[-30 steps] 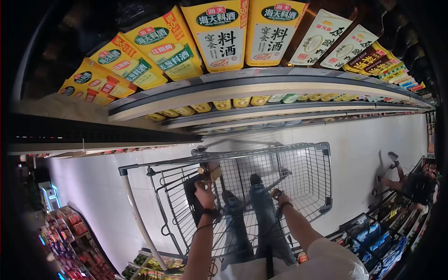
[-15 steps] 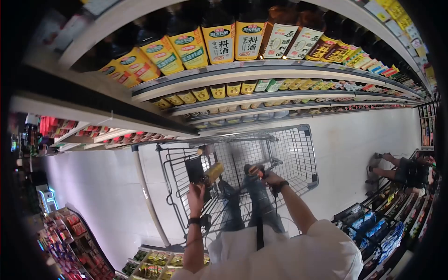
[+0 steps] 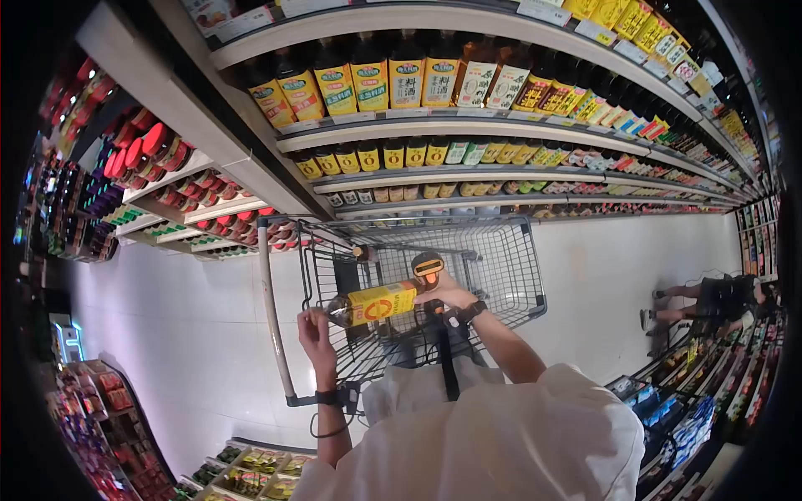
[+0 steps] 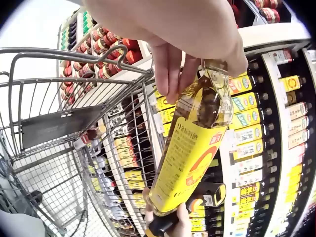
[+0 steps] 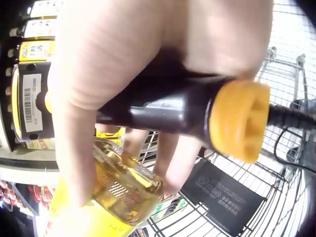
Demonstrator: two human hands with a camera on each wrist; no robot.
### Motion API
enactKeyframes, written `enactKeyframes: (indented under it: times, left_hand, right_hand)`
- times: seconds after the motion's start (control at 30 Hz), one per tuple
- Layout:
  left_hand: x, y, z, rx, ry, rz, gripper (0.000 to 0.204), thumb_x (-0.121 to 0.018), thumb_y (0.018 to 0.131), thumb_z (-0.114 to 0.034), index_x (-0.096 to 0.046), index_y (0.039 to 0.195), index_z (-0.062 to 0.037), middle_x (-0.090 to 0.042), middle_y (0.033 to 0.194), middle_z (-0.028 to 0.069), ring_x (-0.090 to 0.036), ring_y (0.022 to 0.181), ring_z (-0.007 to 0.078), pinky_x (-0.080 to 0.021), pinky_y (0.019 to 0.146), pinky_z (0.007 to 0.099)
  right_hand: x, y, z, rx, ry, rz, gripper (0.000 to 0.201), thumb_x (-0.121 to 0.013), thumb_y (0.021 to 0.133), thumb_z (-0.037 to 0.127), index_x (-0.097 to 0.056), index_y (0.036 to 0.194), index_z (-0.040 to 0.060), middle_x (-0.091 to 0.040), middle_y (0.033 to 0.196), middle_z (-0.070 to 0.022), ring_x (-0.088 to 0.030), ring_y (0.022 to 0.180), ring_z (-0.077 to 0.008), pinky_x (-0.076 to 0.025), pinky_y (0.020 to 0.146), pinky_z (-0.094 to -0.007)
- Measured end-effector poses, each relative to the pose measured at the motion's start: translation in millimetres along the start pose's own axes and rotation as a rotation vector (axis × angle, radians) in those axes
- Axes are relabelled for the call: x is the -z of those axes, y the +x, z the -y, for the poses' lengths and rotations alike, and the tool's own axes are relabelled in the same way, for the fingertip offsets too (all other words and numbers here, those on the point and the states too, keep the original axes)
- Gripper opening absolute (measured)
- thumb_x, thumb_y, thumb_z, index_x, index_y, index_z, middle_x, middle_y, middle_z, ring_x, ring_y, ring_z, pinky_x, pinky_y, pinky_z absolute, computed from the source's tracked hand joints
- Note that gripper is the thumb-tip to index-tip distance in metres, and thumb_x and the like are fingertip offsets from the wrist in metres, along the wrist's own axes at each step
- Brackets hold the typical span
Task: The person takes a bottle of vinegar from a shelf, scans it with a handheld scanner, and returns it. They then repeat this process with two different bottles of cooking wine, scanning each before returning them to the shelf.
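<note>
A bottle of amber liquid with a yellow label (image 3: 380, 306) lies nearly sideways between the two hands, above the cart. The left hand (image 3: 316, 334) grips its neck end; in the left wrist view that hand's fingers (image 4: 173, 74) curl about the neck, hiding the cap. The right hand (image 3: 451, 294) holds the bottle's base with its fingers and also a black and orange handheld scanner (image 3: 428, 267). Close up in the right wrist view, the scanner's dark handle (image 5: 158, 106) crosses the palm, above the bottle's clear base (image 5: 131, 182).
Below the hands stands a wire cart (image 3: 535, 267) with a black panel (image 5: 222, 197) and another small bottle (image 4: 90, 137) in it. Shelves of bottles (image 3: 407, 83) rise ahead, red-lidded jars (image 3: 163, 146) at left. A person (image 3: 710, 302) is at the far right.
The bottle has come up out of the cart with the left hand and turned sideways. The right hand has moved left with the scanner and taken hold of the bottle's base. More shelving shows.
</note>
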State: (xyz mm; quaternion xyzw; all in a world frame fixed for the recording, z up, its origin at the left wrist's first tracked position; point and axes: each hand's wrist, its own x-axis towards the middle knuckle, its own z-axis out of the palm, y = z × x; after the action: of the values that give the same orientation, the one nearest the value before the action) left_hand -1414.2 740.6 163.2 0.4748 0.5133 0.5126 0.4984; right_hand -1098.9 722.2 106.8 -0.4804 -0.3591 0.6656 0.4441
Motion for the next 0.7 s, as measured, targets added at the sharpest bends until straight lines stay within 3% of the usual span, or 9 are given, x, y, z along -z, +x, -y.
enactKeyframes:
  times: [0.03, 0.07, 0.17, 0.2, 0.3, 0.33, 0.43, 0.47, 0.7]
  left_hand:
    - [0.2, 4.2, 1.1, 0.004, -0.086, -0.027, 0.014, -0.054, 0.101, -0.016, -0.052, 0.107, -0.0028, -0.058, 0.106, 0.0046, -0.052, 0.093, 0.0096, -0.046, 0.083, 0.0263]
    - [3.4, 5.5, 0.6, 0.126, -0.219, -0.022, 0.025, -0.055, 0.102, -0.026, -0.054, 0.115, -0.005, -0.06, 0.114, 0.0055, -0.053, 0.11, 0.0144, -0.041, 0.098, 0.0297]
    - [-22.6, 6.2, -7.8, 0.148, -0.791, 0.061, 0.044, -0.052, 0.102, -0.04, -0.051, 0.131, -0.0081, -0.058, 0.129, 0.0077, -0.053, 0.121, 0.0198, -0.038, 0.107, 0.0368]
    - [-31.4, 0.5, -1.1, 0.206, -0.849, 0.037, 0.059, -0.048, 0.101, -0.051, -0.043, 0.143, -0.0108, -0.051, 0.142, 0.0096, -0.049, 0.129, 0.024, -0.033, 0.114, 0.0426]
    - [-66.3, -10.4, -9.4, 0.176, -0.974, 0.188, 0.06, -0.047, 0.101, -0.051, -0.04, 0.145, -0.011, -0.047, 0.145, 0.0106, -0.048, 0.129, 0.0242, -0.032, 0.114, 0.0435]
    - [-72.5, -15.8, -16.1, 0.233, -0.998, 0.074, 0.063, -0.047, 0.1, -0.054, -0.04, 0.144, -0.0093, -0.051, 0.14, 0.0113, -0.051, 0.126, 0.0257, -0.037, 0.111, 0.0449]
    - [-58.0, -15.5, -15.5, 0.332, -1.12, 0.014, 0.06, -0.046, 0.101, -0.051, -0.042, 0.141, -0.0069, -0.055, 0.131, 0.0125, -0.053, 0.121, 0.0273, -0.041, 0.107, 0.0454]
    - [-54.8, -14.9, -13.7, 0.393, -1.16, -0.045, 0.056, -0.047, 0.101, -0.051, -0.048, 0.134, -0.0048, -0.059, 0.12, 0.0136, -0.058, 0.111, 0.0285, -0.046, 0.1, 0.0467]
    - [-21.4, -10.0, -1.0, 0.517, -1.101, -0.068, 0.049, -0.052, 0.096, -0.053, -0.055, 0.119, -0.0098, -0.063, 0.102, 0.0088, -0.065, 0.094, 0.0296, -0.055, 0.082, 0.0489]
  right_hand:
    - [-2.4, 2.3, 1.2, 0.056, -0.027, 0.001, 0.055, -0.086, 0.072, 0.006, -0.059, 0.12, 0.0021, -0.066, 0.113, -0.0047, -0.064, 0.099, -0.0135, -0.055, 0.085, -0.028]
    - [-4.6, 0.6, 1.5, 0.009, -0.001, -0.032, 0.055, -0.089, 0.069, 0.007, -0.06, 0.116, 0.002, -0.066, 0.108, -0.0021, -0.063, 0.095, -0.0107, -0.055, 0.081, -0.027]
    - [-30.7, -10.7, 31.7, 0.067, -0.041, -0.062, 0.051, -0.089, 0.07, 0.007, -0.061, 0.112, 0.0023, -0.065, 0.102, 0.0, -0.061, 0.09, -0.009, -0.054, 0.08, -0.0265]
    - [-45.8, -17.6, 47.6, 0.108, -0.114, -0.112, 0.048, -0.089, 0.07, 0.007, -0.062, 0.11, 0.0029, -0.064, 0.097, 0.0013, -0.059, 0.087, -0.0081, -0.053, 0.078, -0.0255]
    - [-80.8, -28.7, 54.1, 0.116, 0.049, -0.109, 0.046, -0.086, 0.073, 0.005, -0.064, 0.113, 0.0008, -0.067, 0.101, -0.0013, -0.062, 0.09, -0.0084, -0.054, 0.079, -0.025]
    - [-93.4, -36.2, 62.9, 0.097, 0.001, -0.122, 0.047, -0.085, 0.074, 0.005, -0.065, 0.116, -0.0005, -0.069, 0.103, -0.0026, -0.063, 0.094, -0.0088, -0.054, 0.082, -0.0254]
    - [-114.5, -47.1, 68.1, 0.147, -0.1, -0.095, 0.045, -0.085, 0.076, 0.007, -0.065, 0.116, -0.0027, -0.071, 0.107, -0.0059, -0.066, 0.093, -0.0098, -0.054, 0.086, -0.0257]
    - [-118.6, -51.1, 73.3, 0.175, -0.171, -0.058, 0.043, -0.084, 0.077, 0.007, -0.065, 0.114, -0.0031, -0.072, 0.107, -0.0073, -0.067, 0.092, -0.0102, -0.054, 0.085, -0.0256]
    - [-108.2, -53.6, 55.9, 0.223, -0.422, 0.04, 0.049, -0.087, 0.069, 0.009, -0.066, 0.113, -0.0003, -0.072, 0.099, -0.004, -0.063, 0.09, -0.0098, -0.051, 0.085, -0.0273]
